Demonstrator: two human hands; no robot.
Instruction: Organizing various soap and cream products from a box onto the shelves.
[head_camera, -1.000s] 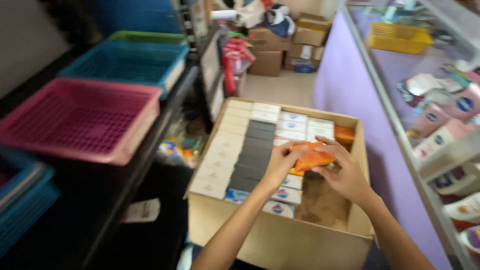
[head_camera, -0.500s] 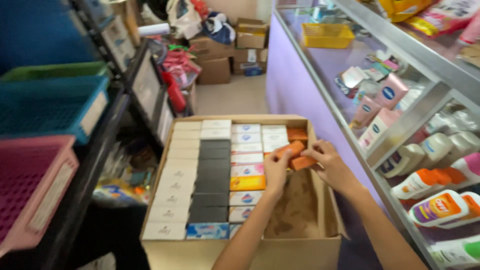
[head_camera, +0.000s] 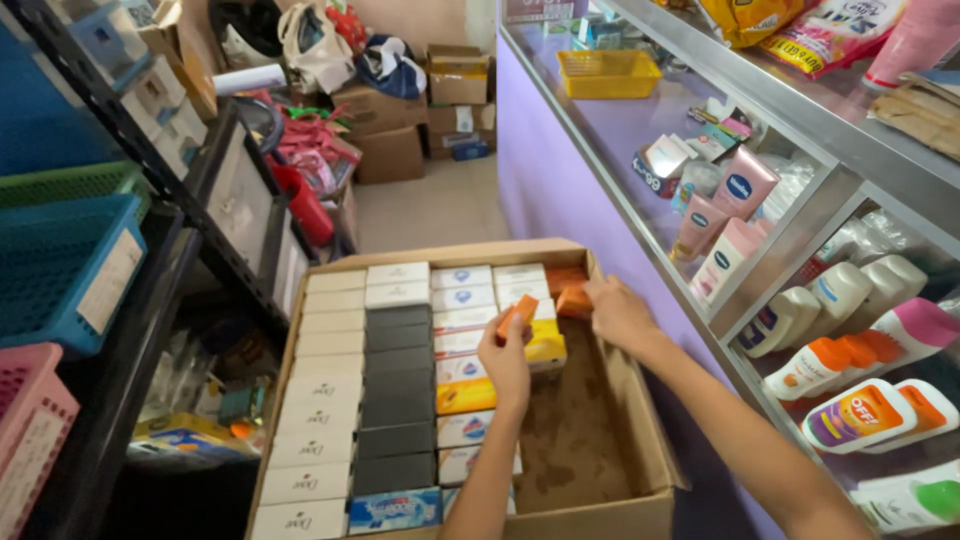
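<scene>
A big cardboard box in front of me holds rows of small soap boxes: white ones, black ones and mixed ones. My left hand holds a small orange box upright over the middle rows. Reaching to the far right corner, my right hand grips another orange box that lies among orange boxes there. Bare brown bottom shows on the box's right side.
A glass display counter with tubes and bottles runs along the right. On the left a dark shelf rack carries blue, green and pink baskets. Cartons and bags are piled at the far end of the aisle.
The view has swung further right and closer. My hands, together on the orange boxes before, have separated: the left lifted one orange box, the right stayed at the far corner.
</scene>
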